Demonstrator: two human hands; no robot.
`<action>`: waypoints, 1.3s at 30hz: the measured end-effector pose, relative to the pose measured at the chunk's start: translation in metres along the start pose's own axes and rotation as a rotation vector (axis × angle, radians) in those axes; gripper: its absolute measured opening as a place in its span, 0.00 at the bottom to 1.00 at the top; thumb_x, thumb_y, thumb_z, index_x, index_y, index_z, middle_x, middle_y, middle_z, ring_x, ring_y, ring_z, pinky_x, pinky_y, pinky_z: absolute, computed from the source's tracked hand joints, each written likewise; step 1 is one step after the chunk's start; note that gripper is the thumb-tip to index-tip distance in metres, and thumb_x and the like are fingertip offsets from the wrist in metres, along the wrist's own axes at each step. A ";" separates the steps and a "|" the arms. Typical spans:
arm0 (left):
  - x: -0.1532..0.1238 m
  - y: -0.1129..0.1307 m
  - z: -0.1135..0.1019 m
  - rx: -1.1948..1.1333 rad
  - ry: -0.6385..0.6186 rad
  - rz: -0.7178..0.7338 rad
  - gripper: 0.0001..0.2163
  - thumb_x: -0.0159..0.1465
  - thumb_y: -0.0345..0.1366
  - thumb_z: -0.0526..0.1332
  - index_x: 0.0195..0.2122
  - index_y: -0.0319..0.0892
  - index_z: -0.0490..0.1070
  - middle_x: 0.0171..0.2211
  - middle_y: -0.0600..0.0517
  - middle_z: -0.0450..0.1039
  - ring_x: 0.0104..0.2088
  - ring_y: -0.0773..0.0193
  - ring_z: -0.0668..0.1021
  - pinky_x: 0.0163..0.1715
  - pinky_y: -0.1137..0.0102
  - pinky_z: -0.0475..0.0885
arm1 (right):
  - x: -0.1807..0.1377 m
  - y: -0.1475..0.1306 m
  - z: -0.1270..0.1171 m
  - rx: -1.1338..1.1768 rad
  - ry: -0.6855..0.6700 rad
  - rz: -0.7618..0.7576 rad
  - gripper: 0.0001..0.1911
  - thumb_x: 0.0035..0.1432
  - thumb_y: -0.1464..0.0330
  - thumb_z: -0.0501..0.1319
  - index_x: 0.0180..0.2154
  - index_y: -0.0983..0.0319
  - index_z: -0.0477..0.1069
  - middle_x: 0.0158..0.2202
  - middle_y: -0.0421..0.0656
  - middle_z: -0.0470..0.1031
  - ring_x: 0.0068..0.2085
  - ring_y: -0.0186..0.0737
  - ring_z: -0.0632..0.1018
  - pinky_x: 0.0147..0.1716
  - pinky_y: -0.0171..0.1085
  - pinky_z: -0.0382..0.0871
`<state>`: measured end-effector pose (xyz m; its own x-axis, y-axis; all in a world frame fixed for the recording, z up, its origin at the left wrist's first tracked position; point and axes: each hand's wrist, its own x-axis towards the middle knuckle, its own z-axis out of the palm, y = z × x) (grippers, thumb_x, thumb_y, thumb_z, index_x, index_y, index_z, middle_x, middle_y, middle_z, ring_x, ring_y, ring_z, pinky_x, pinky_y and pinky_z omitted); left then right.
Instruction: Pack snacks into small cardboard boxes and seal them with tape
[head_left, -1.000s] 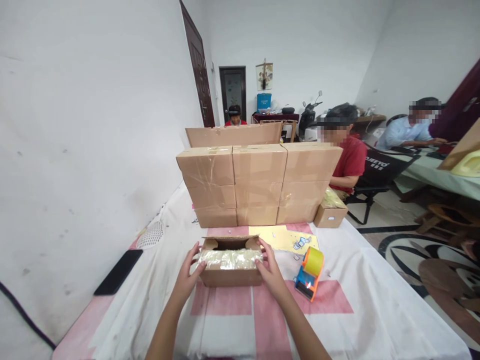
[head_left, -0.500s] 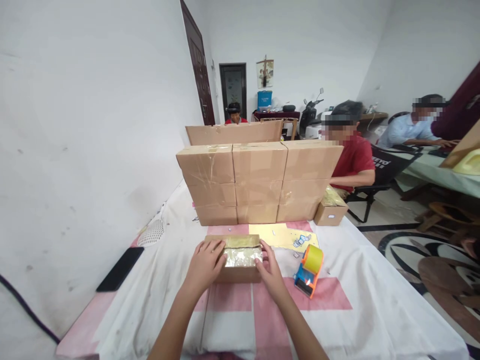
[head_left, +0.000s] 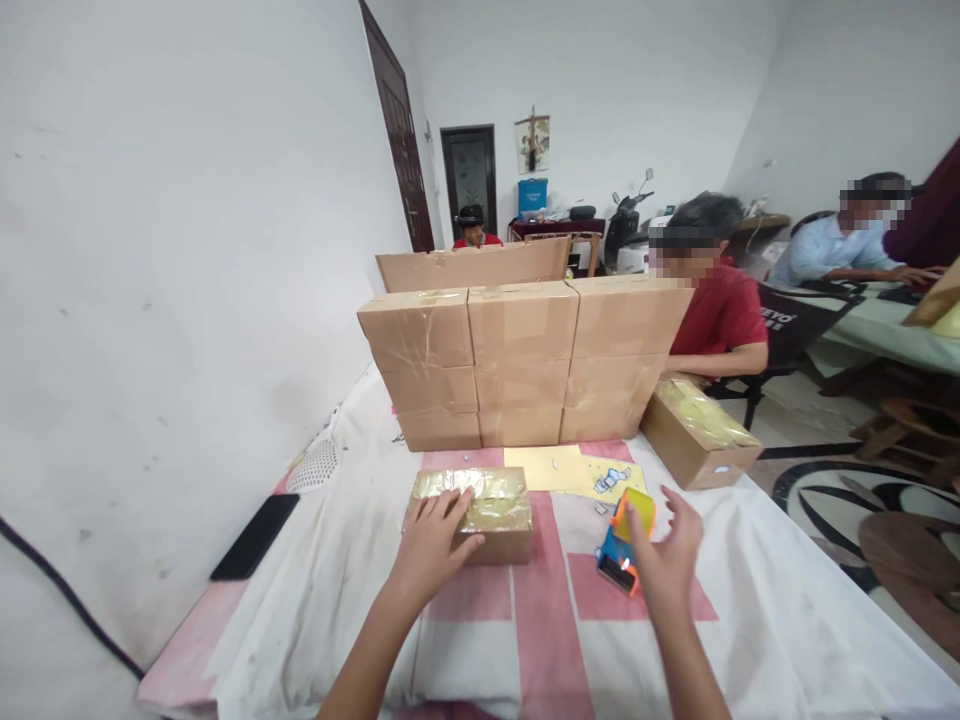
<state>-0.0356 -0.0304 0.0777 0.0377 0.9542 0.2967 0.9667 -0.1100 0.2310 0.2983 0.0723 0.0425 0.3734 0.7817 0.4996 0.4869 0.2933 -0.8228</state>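
A small cardboard box (head_left: 489, 522) lies on the table in front of me with its top flaps folded down. My left hand (head_left: 431, 545) rests flat on the box's top, fingers stretched out. My right hand (head_left: 666, 553) is open with fingers spread, right beside the orange and blue tape dispenser (head_left: 627, 538) with its yellow roll, touching or nearly touching it. A yellow sheet (head_left: 571, 470) with small scraps lies just beyond the dispenser.
A wall of stacked taped cartons (head_left: 517, 360) stands across the table behind the box. Another carton (head_left: 699, 433) lies at the right edge. A black phone (head_left: 253, 535) and a white round grille (head_left: 313, 466) lie at the left. Three people sit further off.
The box's flaps went from open to folded shut. My left hand moved onto the top; my right hand left the box and reached to the tape dispenser. The view shifted slightly.
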 end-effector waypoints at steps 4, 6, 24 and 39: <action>0.004 0.006 0.001 0.015 -0.012 -0.029 0.26 0.65 0.51 0.62 0.62 0.47 0.70 0.56 0.42 0.73 0.55 0.44 0.73 0.56 0.51 0.64 | 0.015 0.046 -0.021 0.146 -0.037 0.401 0.49 0.43 0.47 0.71 0.61 0.63 0.61 0.59 0.60 0.66 0.51 0.60 0.77 0.45 0.55 0.76; 0.008 0.011 0.000 0.020 -0.015 -0.050 0.25 0.64 0.52 0.62 0.59 0.48 0.72 0.54 0.41 0.73 0.54 0.43 0.73 0.57 0.49 0.63 | 0.013 0.061 -0.020 0.299 -0.134 0.577 0.47 0.41 0.47 0.72 0.58 0.63 0.64 0.52 0.56 0.74 0.46 0.56 0.80 0.41 0.51 0.79; -0.010 0.025 -0.019 -0.049 0.075 -0.098 0.16 0.67 0.44 0.59 0.55 0.50 0.73 0.63 0.44 0.68 0.64 0.43 0.66 0.67 0.41 0.46 | 0.011 0.065 -0.008 0.211 -0.708 0.316 0.27 0.52 0.48 0.68 0.42 0.65 0.80 0.42 0.52 0.84 0.42 0.55 0.83 0.42 0.48 0.77; -0.047 0.156 0.074 -0.983 -0.097 -0.097 0.14 0.69 0.45 0.59 0.45 0.46 0.81 0.45 0.46 0.65 0.51 0.56 0.71 0.56 0.59 0.66 | -0.079 -0.021 -0.023 0.701 -0.529 0.248 0.23 0.64 0.47 0.59 0.43 0.58 0.77 0.37 0.47 0.83 0.35 0.48 0.82 0.37 0.44 0.78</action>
<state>0.1327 -0.0715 0.0312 0.0321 0.9851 0.1687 0.3285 -0.1698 0.9291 0.2771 -0.0081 0.0263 -0.0921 0.9667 0.2389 -0.2152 0.2149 -0.9526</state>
